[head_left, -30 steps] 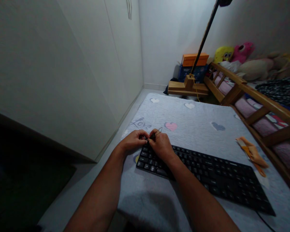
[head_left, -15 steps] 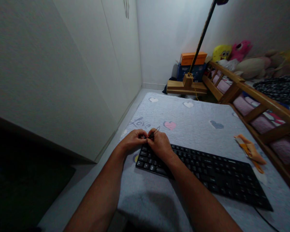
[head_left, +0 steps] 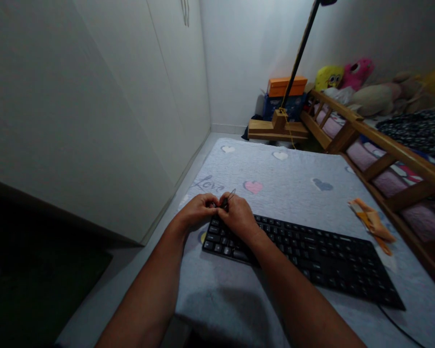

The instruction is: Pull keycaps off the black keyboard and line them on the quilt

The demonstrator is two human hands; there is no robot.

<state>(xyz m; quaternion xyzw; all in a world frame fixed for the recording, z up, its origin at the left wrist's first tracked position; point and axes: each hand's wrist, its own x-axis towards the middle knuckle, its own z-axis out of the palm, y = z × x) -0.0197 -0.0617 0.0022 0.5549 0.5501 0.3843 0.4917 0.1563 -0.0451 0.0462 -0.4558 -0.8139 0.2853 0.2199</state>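
Observation:
A black keyboard [head_left: 311, 256] lies slanted on the pale heart-patterned cloth [head_left: 293, 181], its cable leaving the near right side. Over its far left corner my two hands meet, fingertips pinched together. My left hand [head_left: 199, 209] is closed on something small that I cannot make out. My right hand [head_left: 238, 216], partly above the keys, pinches a small dark object with a thin wire-like loop [head_left: 232, 194] sticking up from it. The fingers hide most of what is held.
An orange cloth-like item with a yellow-handled tool [head_left: 373, 224] lies right of the keyboard. A wooden bed rail [head_left: 395, 140] runs along the right, a white cabinet [head_left: 130, 96] along the left. Behind stand a pole on a wooden base [head_left: 277, 126] and boxes [head_left: 287, 87].
The whole view has shifted slightly. Both hands stay together at the keyboard's corner, with hardly any change in their grip.

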